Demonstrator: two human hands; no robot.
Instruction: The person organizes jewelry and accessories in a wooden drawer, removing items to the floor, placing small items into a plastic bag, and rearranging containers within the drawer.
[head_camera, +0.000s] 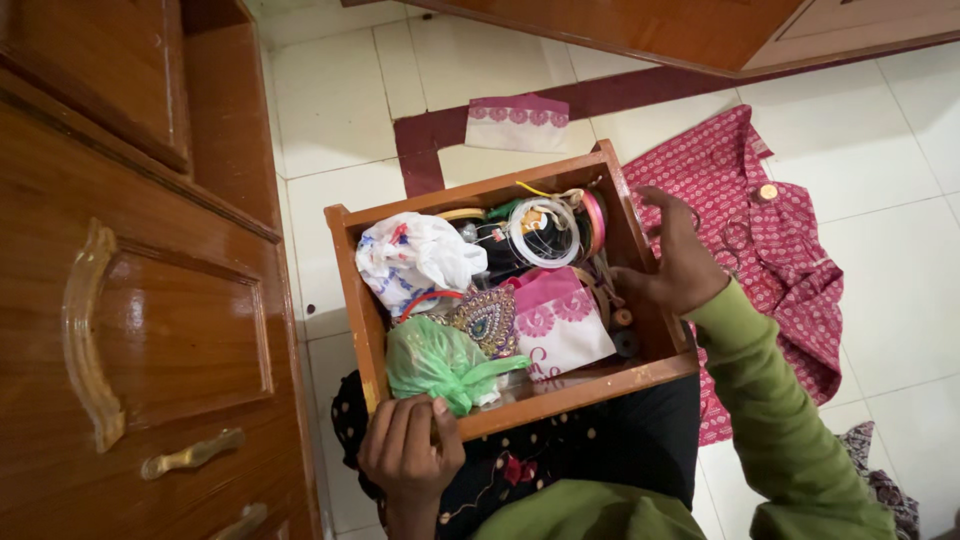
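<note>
The wooden drawer rests on the person's lap, its long axis running left to right and tilted slightly up toward the right. The left hand clasps its near-left rim, and the right hand, fingers half-curled and holding nothing, touches the right wall. Inside lie a green plastic bag, a white plastic bag, a pink pouch and ribbon spools.

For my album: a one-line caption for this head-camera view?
Left hand grips a wooden drawer of sewing oddments; right hand reaches inside.

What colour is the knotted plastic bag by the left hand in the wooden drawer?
Green: the knotted plastic bag sits in the wooden drawer's near-left corner, clearest in the head view.
</note>
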